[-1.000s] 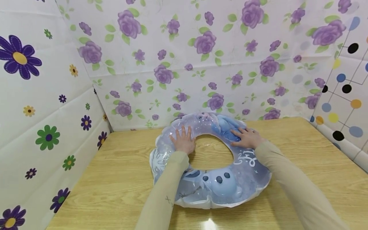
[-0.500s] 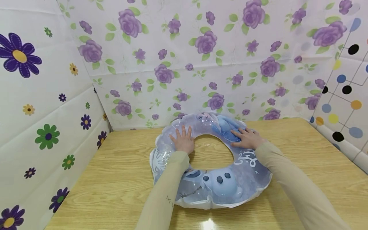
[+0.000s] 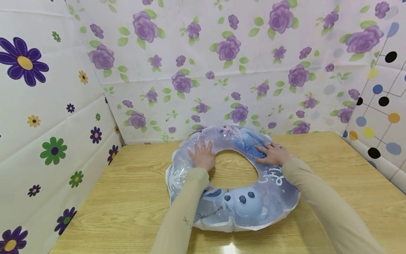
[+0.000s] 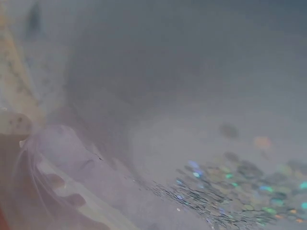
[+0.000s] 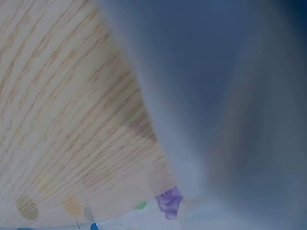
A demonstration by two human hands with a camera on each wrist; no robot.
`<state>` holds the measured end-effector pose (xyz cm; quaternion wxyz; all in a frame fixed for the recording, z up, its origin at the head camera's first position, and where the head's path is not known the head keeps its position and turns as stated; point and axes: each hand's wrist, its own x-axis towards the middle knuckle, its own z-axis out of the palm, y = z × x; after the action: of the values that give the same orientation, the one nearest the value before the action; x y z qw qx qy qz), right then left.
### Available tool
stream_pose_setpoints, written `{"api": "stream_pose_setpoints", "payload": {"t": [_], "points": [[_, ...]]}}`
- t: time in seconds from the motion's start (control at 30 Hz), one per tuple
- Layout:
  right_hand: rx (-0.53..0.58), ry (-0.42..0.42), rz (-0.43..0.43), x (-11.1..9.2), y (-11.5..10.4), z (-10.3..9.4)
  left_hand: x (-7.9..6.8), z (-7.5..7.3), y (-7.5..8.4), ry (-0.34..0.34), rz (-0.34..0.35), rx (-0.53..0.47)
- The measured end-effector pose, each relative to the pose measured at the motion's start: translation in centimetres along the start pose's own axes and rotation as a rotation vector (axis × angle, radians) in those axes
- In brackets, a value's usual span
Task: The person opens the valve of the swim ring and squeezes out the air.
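Observation:
An inflated swim ring (image 3: 272,197) lies on the wooden table, pale lilac and blue, with a printed figure in a blue dress, a snowman and white lettering. On the ring's upper left my left hand (image 3: 203,157) rests palm down, fingers spread. My right hand (image 3: 273,154) lies on its upper right, over the blue dress print, fingers straight and apart. In the left wrist view the ring's glitter (image 4: 230,191) shows close up and blurred. The right wrist view has the ring's blurred side (image 5: 192,96) beside wood grain. Neither wrist view plainly shows a hand.
The wooden table (image 3: 127,197) spreads around the ring on all sides. Behind it hangs a white cloth with purple roses (image 3: 182,83). A daisy-patterned cloth (image 3: 54,151) covers the left side, and a dotted cloth (image 3: 383,101) the right.
Both hands and the swim ring stay in the same place. Only the head view has shifted very slightly.

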<state>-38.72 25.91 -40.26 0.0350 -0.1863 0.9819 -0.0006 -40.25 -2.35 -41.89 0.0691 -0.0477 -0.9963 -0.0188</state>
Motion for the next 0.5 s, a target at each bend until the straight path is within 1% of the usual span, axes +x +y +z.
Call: {"api": "stream_pose_setpoints", "payload": {"t": [0.07, 0.13, 0.27, 0.33, 0.4, 0.5], "points": [[-0.002, 0.005, 0.000, -0.05, 0.04, 0.20, -0.18, -0.06, 0.03, 0.017, 0.001, -0.003], [-0.007, 0.019, 0.001, -0.03, 0.18, 0.37, -0.21, -0.15, 0.11, 0.053, 0.008, -0.015], [-0.011, 0.069, -0.001, 0.00, 0.47, 0.53, 0.08, -0.35, 0.09, 0.163, 0.019, -0.076], [0.002, 0.074, -0.003, -0.07, 0.48, 0.55, 0.18, -0.50, 0.01, 0.197, 0.013, -0.102], [0.017, 0.066, -0.006, -0.11, 0.41, 0.63, 0.19, -0.66, -0.12, 0.216, -0.004, -0.120], [0.027, 0.056, -0.008, -0.24, 0.34, 0.84, 0.18, -0.93, -0.27, 0.253, -0.018, -0.110]]}}
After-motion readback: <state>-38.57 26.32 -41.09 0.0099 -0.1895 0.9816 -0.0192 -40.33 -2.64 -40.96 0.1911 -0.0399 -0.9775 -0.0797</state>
